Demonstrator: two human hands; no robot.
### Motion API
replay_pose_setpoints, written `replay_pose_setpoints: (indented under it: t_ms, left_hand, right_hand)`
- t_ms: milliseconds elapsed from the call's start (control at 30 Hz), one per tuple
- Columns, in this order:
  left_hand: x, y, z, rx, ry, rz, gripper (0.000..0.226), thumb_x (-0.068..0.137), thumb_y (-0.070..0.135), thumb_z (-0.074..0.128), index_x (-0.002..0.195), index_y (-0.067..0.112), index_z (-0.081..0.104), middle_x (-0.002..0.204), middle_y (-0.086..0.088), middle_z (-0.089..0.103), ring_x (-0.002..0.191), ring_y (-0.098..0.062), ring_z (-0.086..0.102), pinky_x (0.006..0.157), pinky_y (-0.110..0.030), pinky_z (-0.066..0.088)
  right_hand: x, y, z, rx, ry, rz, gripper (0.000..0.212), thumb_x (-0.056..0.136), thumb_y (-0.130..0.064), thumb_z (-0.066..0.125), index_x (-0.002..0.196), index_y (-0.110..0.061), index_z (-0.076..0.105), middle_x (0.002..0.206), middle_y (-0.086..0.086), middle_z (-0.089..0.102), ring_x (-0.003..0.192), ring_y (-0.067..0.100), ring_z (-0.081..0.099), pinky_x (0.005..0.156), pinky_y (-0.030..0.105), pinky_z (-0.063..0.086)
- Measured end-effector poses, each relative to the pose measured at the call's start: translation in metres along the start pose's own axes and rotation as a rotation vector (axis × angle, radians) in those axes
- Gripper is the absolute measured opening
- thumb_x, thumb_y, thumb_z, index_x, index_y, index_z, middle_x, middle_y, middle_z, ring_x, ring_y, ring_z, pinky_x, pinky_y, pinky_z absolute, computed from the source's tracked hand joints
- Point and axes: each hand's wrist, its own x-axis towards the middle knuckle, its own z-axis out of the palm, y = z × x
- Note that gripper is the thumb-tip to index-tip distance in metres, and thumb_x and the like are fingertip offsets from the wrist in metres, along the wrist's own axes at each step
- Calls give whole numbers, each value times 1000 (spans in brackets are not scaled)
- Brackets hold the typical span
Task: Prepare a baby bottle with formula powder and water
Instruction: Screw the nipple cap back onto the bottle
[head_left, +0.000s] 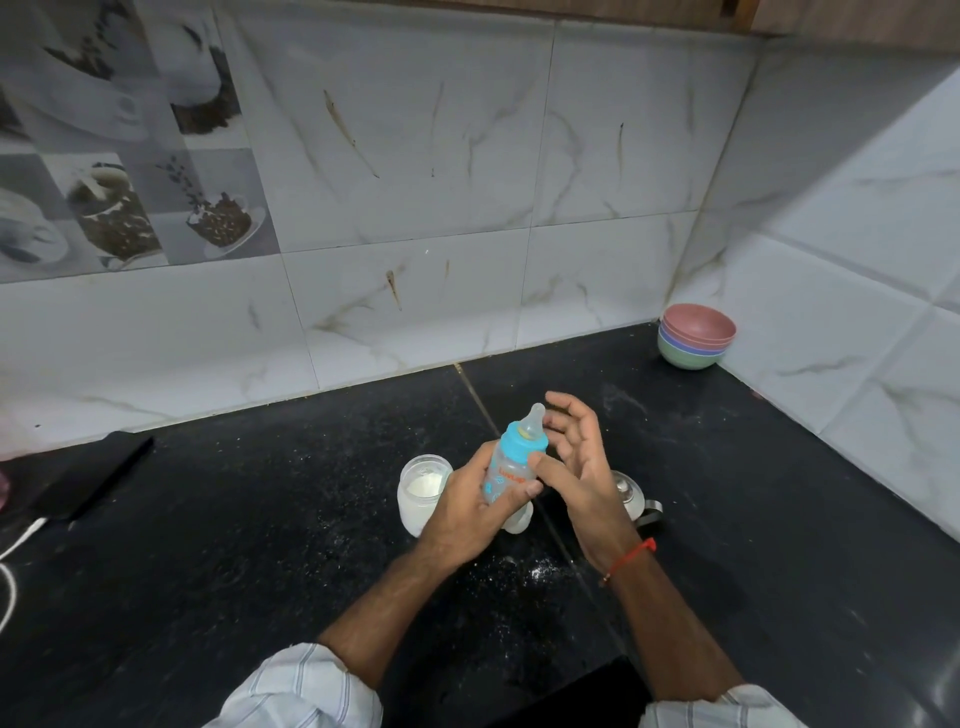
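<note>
A clear baby bottle (511, 467) with a blue collar and a silicone teat stands tilted over the black counter, milky liquid at its bottom. My left hand (467, 512) grips its body from the left. My right hand (576, 467) is beside the bottle with fingers spread and loosely bent, its thumb touching the bottle just under the blue collar. An open clear jar (422, 491) holding white formula powder stands just left of my left hand. A steel vessel (631, 491) with a handle is partly hidden behind my right wrist.
Spilled white powder (537, 571) dots the black counter (260, 545) in front of the bottle. Stacked coloured bowls (696, 335) sit in the back right corner. A black phone (78, 478) with a white cable lies at the left. Tiled walls close off the back and right.
</note>
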Motion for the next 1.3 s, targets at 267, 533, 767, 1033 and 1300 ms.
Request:
replay_pose_setpoints:
  t_ms: [267,533,767,1033,1300]
  left_hand:
    - [-4,-2,-1,26,7,1,59,85,74,66,132,40,54,110,19,70,101,-8,71,83,-23,57]
    - [-9,-2,1,25,-39,42,56,90,69,67,135,39,53,114,16,71,103,-12,71,81,-22,57]
    - [-17,8,5,-21,-153,58,42,93,60,71,129,46,56,112,11,71,101,-12,71,83,-29,59]
    - [-14,19,10,66,-130,131,50,97,26,74,139,38,51,119,13,72,106,-14,73,85,-24,57]
    - [-19,27,1,-84,-302,-44,48,86,22,79,126,43,63,113,4,73,104,-16,72,86,-39,62]
  right_hand:
    - [-5,2,-1,34,29,1,74,79,-14,67,141,-48,46,114,5,57,110,18,60,97,43,55]
    - [-8,0,1,-26,-22,28,67,84,-10,80,141,-27,51,123,-7,73,120,21,66,91,32,60]
    - [-5,-8,-8,-126,-154,20,86,81,-32,82,152,-45,36,143,-10,57,126,7,59,98,31,56]
    - [-8,-9,23,-263,147,-13,48,88,-42,76,131,-52,56,103,-3,80,102,15,77,87,41,65]
    - [-5,-32,-5,-133,-498,2,77,93,-5,72,156,-31,36,125,15,75,118,31,71,101,44,58]
